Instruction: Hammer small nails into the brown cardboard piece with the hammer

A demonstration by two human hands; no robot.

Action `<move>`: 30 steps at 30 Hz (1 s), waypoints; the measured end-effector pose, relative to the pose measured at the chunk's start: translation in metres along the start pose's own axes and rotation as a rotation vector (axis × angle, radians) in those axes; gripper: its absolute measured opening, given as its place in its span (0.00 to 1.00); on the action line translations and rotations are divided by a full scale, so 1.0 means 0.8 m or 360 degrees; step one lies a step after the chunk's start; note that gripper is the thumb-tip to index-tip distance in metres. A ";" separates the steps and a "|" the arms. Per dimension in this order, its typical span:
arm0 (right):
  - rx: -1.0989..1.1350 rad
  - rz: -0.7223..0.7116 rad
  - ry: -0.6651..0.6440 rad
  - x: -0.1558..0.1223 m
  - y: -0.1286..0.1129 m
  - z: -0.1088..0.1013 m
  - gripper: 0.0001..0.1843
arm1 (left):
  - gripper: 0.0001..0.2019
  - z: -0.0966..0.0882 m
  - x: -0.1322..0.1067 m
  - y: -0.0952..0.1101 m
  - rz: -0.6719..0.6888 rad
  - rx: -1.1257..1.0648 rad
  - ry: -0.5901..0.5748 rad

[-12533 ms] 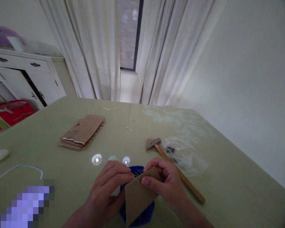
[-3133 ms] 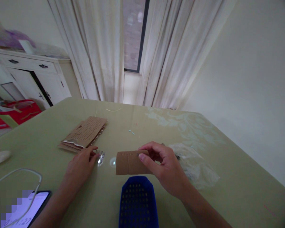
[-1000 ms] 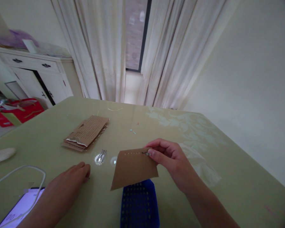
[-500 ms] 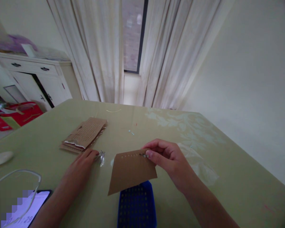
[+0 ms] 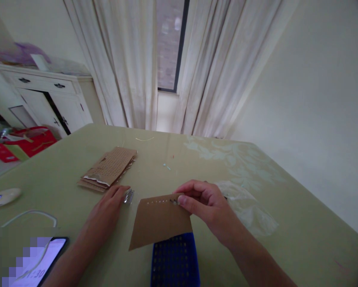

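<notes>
A: What has just changed?

B: The left hand. A second ago it lay apart from the metal nails; now its fingertips are up against them, left of the frame's centre. I'd take that to mean nails are within reach for the card, though none looks lifted clear.

A: Are those fingers gripping one?

B: I can't tell; they are bent together at the nails, and the hand hides the contact.

A: And the right hand?

B: Its thumb and fingers are closed on the cardboard piece at the upper right corner, as before. The piece sits slightly lower and further left than a second ago, tilted in the lower centre of the frame, above the far end of the blue basket. Along its top edge runs a row of pale dots, with small metal bits beside the thumb.

A: Any writing or brands?

B: Only the phone, lower left: its digits end in "30" (the rest is masked by coarse blocks), where "29" showed half a second ago. The red bag at the left edge has no lettering I can read, and I see no brand anywhere.
</notes>
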State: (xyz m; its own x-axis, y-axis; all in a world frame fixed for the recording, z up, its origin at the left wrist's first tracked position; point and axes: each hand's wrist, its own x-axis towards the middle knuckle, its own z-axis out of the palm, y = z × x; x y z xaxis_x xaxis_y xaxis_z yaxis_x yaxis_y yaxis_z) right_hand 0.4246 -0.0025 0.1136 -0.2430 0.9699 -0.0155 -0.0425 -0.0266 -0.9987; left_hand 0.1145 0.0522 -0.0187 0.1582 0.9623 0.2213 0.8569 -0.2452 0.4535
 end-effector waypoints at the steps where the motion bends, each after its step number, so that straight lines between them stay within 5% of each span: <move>1: 0.0013 0.0008 -0.0010 0.000 0.001 0.002 0.16 | 0.20 -0.006 -0.003 0.010 0.0030 -0.0073 0.0040; 5: -0.0005 0.0039 -0.0047 -0.006 0.004 0.013 0.14 | 0.18 -0.021 -0.029 0.058 0.0179 -0.0531 0.0348; 8: 0.0047 0.0095 -0.0152 -0.012 0.003 0.023 0.14 | 0.17 -0.012 -0.049 0.081 0.0337 -0.0788 0.0301; 12: 0.0119 0.0162 -0.0229 -0.015 0.003 0.031 0.13 | 0.13 0.001 -0.056 0.080 0.0383 -0.0912 0.0090; 15: 0.0002 0.0138 -0.0138 -0.012 0.005 0.032 0.12 | 0.15 -0.010 -0.057 0.076 0.0260 -0.0958 0.0176; 18: -0.0246 0.0030 0.0058 -0.011 0.005 0.034 0.11 | 0.15 -0.033 -0.065 0.081 0.0013 -0.0889 0.0485; 21: -0.0529 -0.0091 0.0167 -0.017 0.005 0.041 0.09 | 0.11 -0.049 -0.072 0.091 0.0308 -0.0804 0.0615; 24: -0.0647 -0.0167 0.0052 -0.026 0.006 0.052 0.08 | 0.16 -0.051 -0.071 0.099 0.0662 -0.0649 0.0558; 30: -0.1032 -0.0481 -0.0092 -0.035 0.016 0.061 0.10 | 0.26 -0.045 -0.094 0.083 0.0975 -0.0348 0.0788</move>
State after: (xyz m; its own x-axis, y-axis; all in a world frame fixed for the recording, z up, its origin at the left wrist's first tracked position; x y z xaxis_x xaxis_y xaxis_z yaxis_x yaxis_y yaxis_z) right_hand 0.3839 -0.0417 0.1039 -0.3635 0.8971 0.2511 0.4639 0.4080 -0.7863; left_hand 0.1423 -0.0407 0.0258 0.2884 0.4990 0.8172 0.5658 -0.7773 0.2750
